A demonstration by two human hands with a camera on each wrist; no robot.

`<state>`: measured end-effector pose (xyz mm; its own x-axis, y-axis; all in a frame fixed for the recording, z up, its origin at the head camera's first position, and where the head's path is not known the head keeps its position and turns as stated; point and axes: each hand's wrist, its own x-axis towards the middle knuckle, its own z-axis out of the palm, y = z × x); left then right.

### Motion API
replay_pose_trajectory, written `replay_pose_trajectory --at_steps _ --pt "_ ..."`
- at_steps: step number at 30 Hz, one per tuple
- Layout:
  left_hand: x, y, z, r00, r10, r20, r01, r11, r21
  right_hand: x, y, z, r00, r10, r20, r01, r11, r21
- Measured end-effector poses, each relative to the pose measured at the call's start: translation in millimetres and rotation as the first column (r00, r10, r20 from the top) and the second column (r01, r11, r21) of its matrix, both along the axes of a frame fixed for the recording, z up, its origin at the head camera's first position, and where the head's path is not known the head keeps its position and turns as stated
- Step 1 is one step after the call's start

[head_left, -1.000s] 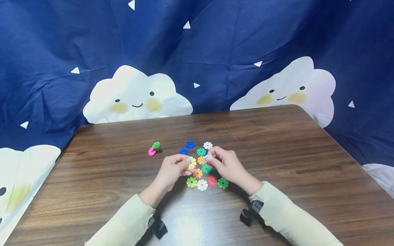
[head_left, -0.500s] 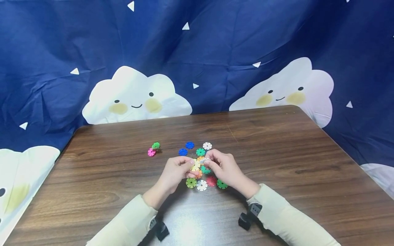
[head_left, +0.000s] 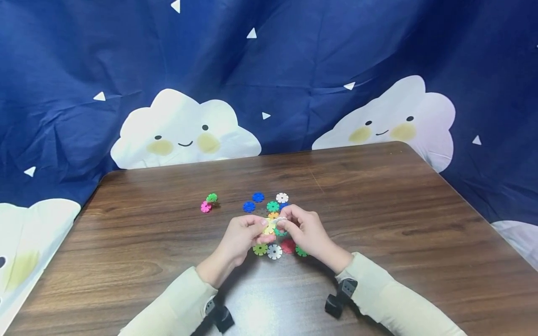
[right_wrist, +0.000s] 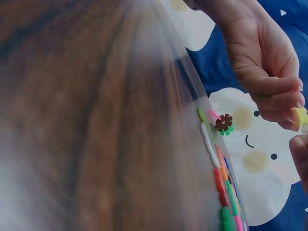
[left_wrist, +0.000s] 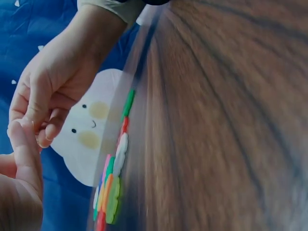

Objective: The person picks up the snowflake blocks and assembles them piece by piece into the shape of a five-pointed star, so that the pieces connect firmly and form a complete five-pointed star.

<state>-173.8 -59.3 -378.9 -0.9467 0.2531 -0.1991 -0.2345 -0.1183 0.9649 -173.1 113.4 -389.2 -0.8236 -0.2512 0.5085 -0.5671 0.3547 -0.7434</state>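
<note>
Just above a cluster of notched plastic discs, both hands meet. My left hand (head_left: 239, 238) pinches a yellow notched disc (head_left: 269, 228) between thumb and fingers. A white notched disc (head_left: 279, 220) is pinched in my right hand (head_left: 308, 233), its edge against the yellow disc's right side. In the right wrist view, a bit of the yellow disc (right_wrist: 301, 118) shows at the left hand's (right_wrist: 269, 72) fingertips. Fingers hide most of both discs in the left wrist view, where the right hand (left_wrist: 55, 82) reaches down from the top.
Loose discs lie flat beneath and around the hands: blue (head_left: 258, 197), white (head_left: 274, 252), lime green (head_left: 260, 249), red (head_left: 287, 246) and others. Left of them stands a joined piece with pink (head_left: 205, 206), green (head_left: 211, 198) and brown (right_wrist: 224, 124) discs. A patterned blue curtain (head_left: 286, 60) hangs behind the wooden table (head_left: 378, 196).
The left hand has moved slightly right with the yellow disc, bringing it up to the white disc. The right hand has shifted slightly left. The discs on the table stay in place.
</note>
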Motion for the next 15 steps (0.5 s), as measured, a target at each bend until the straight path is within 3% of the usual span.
replay_pose_trajectory --at_steps 6,15 --pt "3.7 3.8 2.9 0.998 0.046 0.047 -0.047 0.999 0.026 1.1 -1.7 -4.7 1.0 -0.008 -0.003 0.007 0.998 -0.061" --pt "8.7 8.1 10.1 0.997 0.076 0.031 -0.077 0.997 0.027 4.6 -2.1 -5.3 1.0 -0.021 0.022 0.023 0.996 -0.082"
